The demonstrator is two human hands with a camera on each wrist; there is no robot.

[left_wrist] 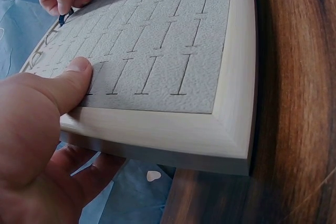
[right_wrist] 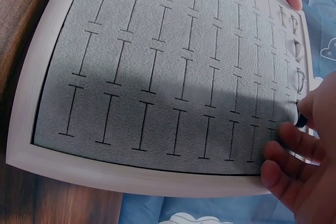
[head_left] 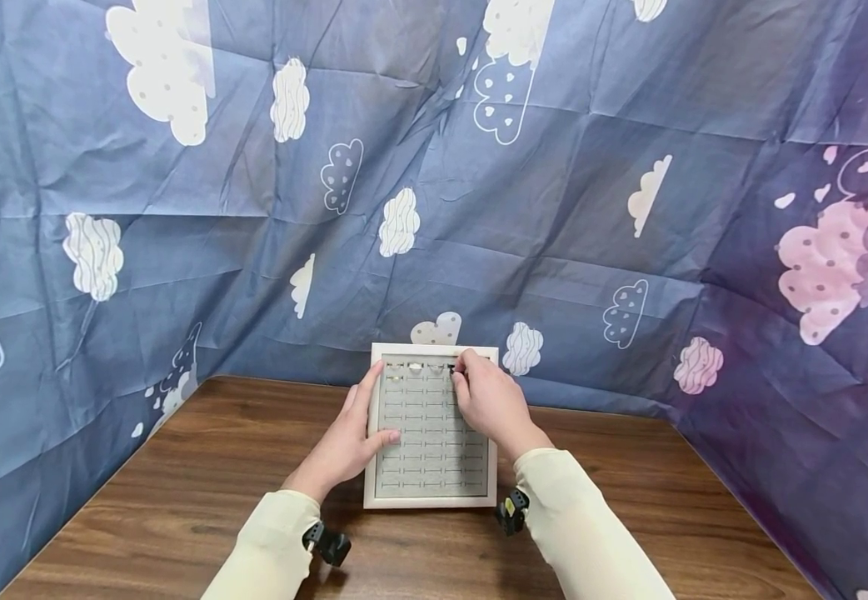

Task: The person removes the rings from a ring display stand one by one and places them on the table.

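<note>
- A blue cloth printed with clouds (head_left: pixel 434 167) hangs behind and to both sides of the brown wooden table (head_left: pixel 179 500), closing the scene in on the far side; a fold of it also shows beneath the tray's edge in both wrist views.
- The ring tray (head_left: pixel 374 496), a pale-framed board with a grey slotted pad, lies at the far middle of the table, between the two cream sleeves.
- The left hand (head_left: pixel 344 442) grips the tray's left edge: the thumb (left_wrist: pixel 73 77) presses on the grey pad, and the fingers curl under the frame.
- The right hand (head_left: pixel 488 400) reaches over the tray's far right corner, its fingers bent, pinching a small dark piece (left_wrist: pixel 64 18) against the far row of slots. What the piece is, is too small to tell.
- A few metal rings (right_wrist: pixel 299 51) sit in the far row, left of the right hand; the other slots hold nothing visible.
</note>
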